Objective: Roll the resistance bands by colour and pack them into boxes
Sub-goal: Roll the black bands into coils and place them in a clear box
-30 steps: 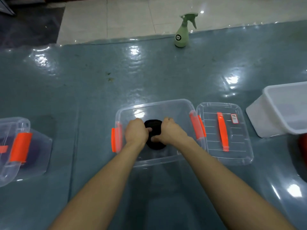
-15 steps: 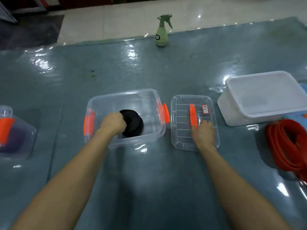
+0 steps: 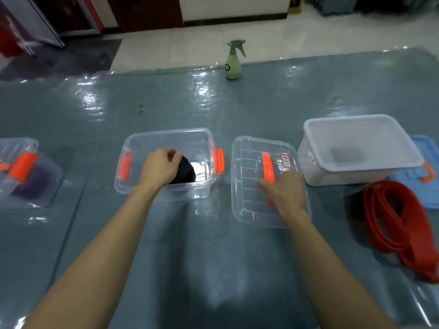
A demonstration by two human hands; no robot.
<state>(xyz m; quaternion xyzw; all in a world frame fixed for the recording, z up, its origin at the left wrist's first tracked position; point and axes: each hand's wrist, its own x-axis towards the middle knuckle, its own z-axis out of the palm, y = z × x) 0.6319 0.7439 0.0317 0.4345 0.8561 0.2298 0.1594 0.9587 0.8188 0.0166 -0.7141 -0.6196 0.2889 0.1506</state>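
Note:
A clear plastic box [image 3: 164, 136] with orange side latches sits on the grey-blue mat, lid off. A rolled black band [image 3: 185, 173] lies inside it, and my left hand [image 3: 160, 167] is closed on the roll's left side. The box's clear lid [image 3: 247, 210] with an orange handle lies flat just right of the box. My right hand [image 3: 283, 193] rests on that lid, fingers curled at the near end of the orange handle. A loose red band [image 3: 401, 224] is coiled on the mat at the right.
A closed clear box [image 3: 26, 172] holding a purple roll stands at the far left. A white tub [image 3: 358, 150] sits at the right with a blue lid [image 3: 425, 148] behind it. A green spray bottle [image 3: 234, 60] stands at the mat's far edge.
My right hand left the black roll and moved right onto the clear lid. My left hand stays on the roll in the box. The view shifted, bringing the red band in.

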